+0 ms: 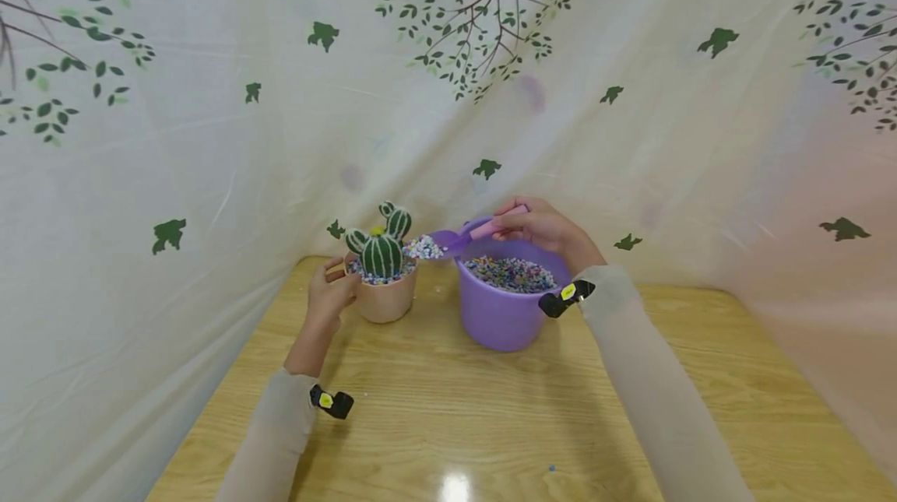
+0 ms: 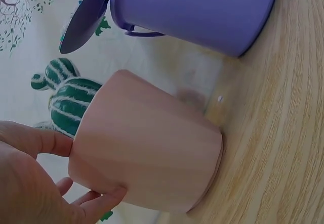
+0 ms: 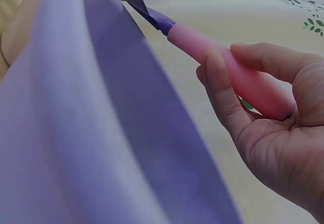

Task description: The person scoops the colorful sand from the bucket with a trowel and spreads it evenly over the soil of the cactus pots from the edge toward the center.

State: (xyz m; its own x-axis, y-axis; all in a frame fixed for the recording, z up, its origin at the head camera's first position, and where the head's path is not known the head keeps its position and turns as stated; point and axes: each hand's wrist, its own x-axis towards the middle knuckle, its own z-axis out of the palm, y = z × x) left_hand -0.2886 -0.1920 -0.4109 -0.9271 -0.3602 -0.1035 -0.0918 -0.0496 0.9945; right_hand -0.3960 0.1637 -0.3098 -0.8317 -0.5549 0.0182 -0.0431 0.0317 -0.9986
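Observation:
A small trowel with a purple blade (image 1: 452, 240) and pink handle (image 3: 253, 90) is gripped by my right hand (image 1: 538, 223). Its blade carries a heap of multicoloured pellets (image 1: 424, 247) and reaches over the gap from bucket to flowerpot, close beside the cactus (image 1: 381, 257). The cactus, green with white stripes, stands in a pale pink flowerpot (image 1: 385, 302) with more pellets around its base. At the pot's left rim my left hand (image 1: 328, 296) holds on, fingers against rim and side (image 2: 114, 196). Below my right hand is a purple bucket (image 1: 499, 324) partly filled with pellets (image 1: 510, 275).
The pot and bucket stand side by side near the back of a wooden table (image 1: 434, 408). A pale curtain (image 1: 420, 136) printed with leaves hangs close behind them. One blue pellet (image 1: 551, 468) lies near the table's front. A camera is strapped to each wrist.

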